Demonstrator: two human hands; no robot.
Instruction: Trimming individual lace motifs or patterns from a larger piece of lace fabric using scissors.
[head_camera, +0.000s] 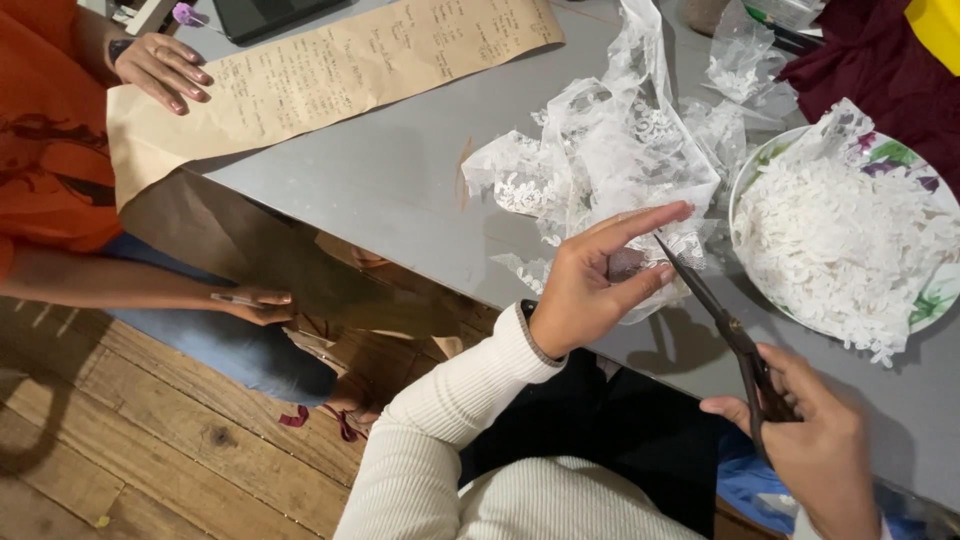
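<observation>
Pinching white lace (610, 160) at table (400, 180) near edge, left hand (590, 280) fingers closed on cloth. Right hand (815, 440) wrapped around scissors (725, 320) handles, blades nearly shut, tip touching lace. Plate (745, 175) of lace scraps just beside, toward right edge. Brown paper (330, 75) far-left under another person's hand (160, 68).

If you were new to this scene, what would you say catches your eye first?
First, the white lace heaped mid-table, with the left hand pinching its lower edge while the right hand brings dark scissors up to it. Next, at the right, a flowered bowl full of white lace cuttings. Upper left, another person's hand rests on a long brown paper strip.
</observation>
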